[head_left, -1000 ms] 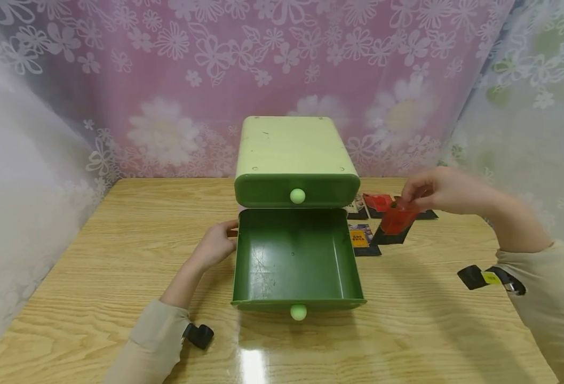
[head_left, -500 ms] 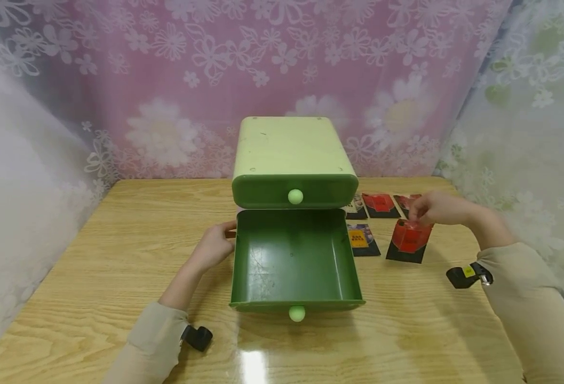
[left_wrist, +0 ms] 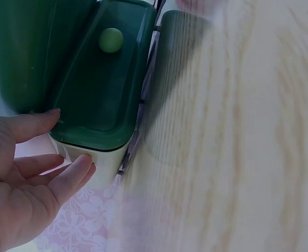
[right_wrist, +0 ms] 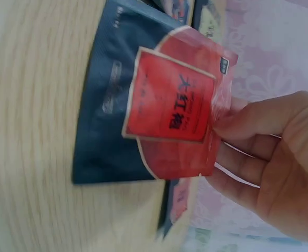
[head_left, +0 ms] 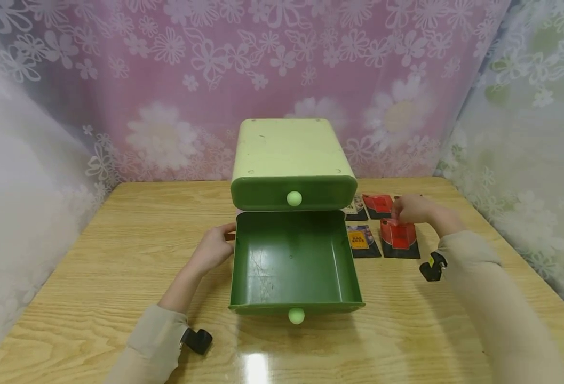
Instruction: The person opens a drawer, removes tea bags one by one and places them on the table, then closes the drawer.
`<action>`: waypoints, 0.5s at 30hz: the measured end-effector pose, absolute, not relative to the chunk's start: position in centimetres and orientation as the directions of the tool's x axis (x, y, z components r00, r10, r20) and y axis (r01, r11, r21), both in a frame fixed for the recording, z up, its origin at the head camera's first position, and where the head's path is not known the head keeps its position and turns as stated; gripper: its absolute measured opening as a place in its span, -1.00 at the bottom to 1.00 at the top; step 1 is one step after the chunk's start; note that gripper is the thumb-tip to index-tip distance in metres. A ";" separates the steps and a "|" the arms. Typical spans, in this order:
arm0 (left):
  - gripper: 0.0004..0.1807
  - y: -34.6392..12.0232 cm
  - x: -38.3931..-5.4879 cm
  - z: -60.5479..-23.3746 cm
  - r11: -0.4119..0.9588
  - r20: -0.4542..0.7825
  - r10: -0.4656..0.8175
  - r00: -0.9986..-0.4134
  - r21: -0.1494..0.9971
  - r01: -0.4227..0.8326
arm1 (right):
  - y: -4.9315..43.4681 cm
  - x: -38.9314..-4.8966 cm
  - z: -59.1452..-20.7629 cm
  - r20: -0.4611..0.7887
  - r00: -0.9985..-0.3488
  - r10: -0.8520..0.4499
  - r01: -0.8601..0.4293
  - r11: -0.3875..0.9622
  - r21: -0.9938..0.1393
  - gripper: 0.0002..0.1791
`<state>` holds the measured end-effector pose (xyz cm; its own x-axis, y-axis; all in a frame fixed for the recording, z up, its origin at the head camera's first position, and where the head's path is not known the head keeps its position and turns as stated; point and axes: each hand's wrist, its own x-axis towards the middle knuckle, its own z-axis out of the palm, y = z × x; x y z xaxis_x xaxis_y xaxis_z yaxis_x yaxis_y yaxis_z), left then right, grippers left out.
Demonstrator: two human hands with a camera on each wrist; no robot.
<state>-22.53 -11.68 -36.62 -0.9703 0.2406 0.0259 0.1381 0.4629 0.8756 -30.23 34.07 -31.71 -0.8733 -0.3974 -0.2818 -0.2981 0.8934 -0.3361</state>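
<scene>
Packet (head_left: 400, 241), red-and-black, is pinched at its top edge by right hand (head_left: 413, 208), just beside orange-labelled packet (head_left: 362, 241). Left side of cabinet (head_left: 291, 146) is touched by left hand (head_left: 212, 248), loosely spread.

White glare (head_left: 256, 368) spots the bench (head_left: 70, 298) before the open drawer (head_left: 292, 272), soft shadow (head_left: 447, 309) lying right of it, wrist views hazy.

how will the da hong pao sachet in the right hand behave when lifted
The Da Hong Pao sachet looks thin, so probably light. Its glossy film may be slippery, and creases where the right hand pinches suggest some flex.
</scene>
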 end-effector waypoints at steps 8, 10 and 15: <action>-0.36 -11.7 -22.4 -36.6 0.438 0.007 0.242 -0.970 0.891 0.116 | 33.0 -31.6 -33.3 -0.265 -0.865 -0.426 -0.374 0.900 -0.225 -0.82; -0.35 -11.7 -22.4 -36.6 0.435 0.009 0.240 -0.971 0.893 0.116 | 32.8 -31.6 -33.3 -0.282 -0.864 -0.418 -0.366 0.904 -0.219 -0.81; -0.35 -11.7 -22.5 -36.6 0.447 0.011 0.240 -0.971 0.886 0.120 | 32.8 -31.6 -33.4 -0.315 -0.866 -0.389 -0.336 0.918 -0.210 -0.82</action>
<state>-22.46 -11.72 -36.57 -0.9708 0.2396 0.0112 0.1205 0.4468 0.8865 -31.63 32.80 -33.41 -0.8658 -0.3890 -0.3147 -0.3363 0.9181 -0.2098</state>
